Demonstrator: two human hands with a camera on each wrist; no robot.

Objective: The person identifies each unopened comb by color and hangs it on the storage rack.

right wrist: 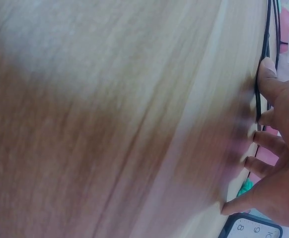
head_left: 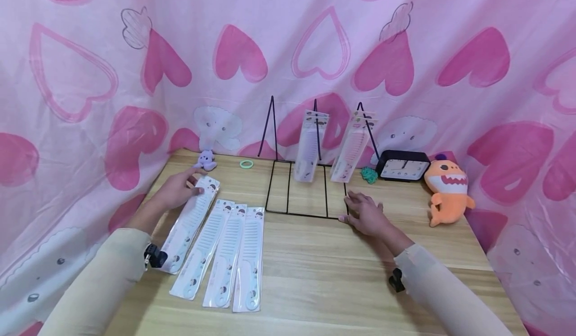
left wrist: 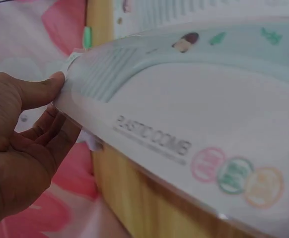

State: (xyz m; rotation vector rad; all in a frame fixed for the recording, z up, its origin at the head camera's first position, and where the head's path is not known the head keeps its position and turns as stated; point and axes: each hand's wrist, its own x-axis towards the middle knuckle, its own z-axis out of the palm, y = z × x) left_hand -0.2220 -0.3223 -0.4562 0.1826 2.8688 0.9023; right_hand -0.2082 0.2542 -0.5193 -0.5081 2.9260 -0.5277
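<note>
My left hand (head_left: 178,190) pinches the upper end of a packaged plastic comb (head_left: 193,221) at the left of the table. In the left wrist view the thumb (left wrist: 45,91) lies on top of the clear wrapper, the other fingers beneath, and the pack (left wrist: 154,109) reads "PLASTIC COMB". Several more pale blue combs (head_left: 227,256) in packs lie side by side to its right. My right hand (head_left: 366,213) rests at the front right corner of a black wire rack (head_left: 307,215), fingertips on the tabletop, thumb touching the wire. A purple comb pack (head_left: 308,151) and a pink one (head_left: 353,151) hang from the rack.
Behind the left hand sits a small purple toy (head_left: 206,160), with a green ring (head_left: 246,164) nearby. Right of the rack are a green tangled item (head_left: 369,175), a black clock (head_left: 403,166) and an orange shark plush (head_left: 447,193). A heart-print curtain (head_left: 243,51) surrounds the table.
</note>
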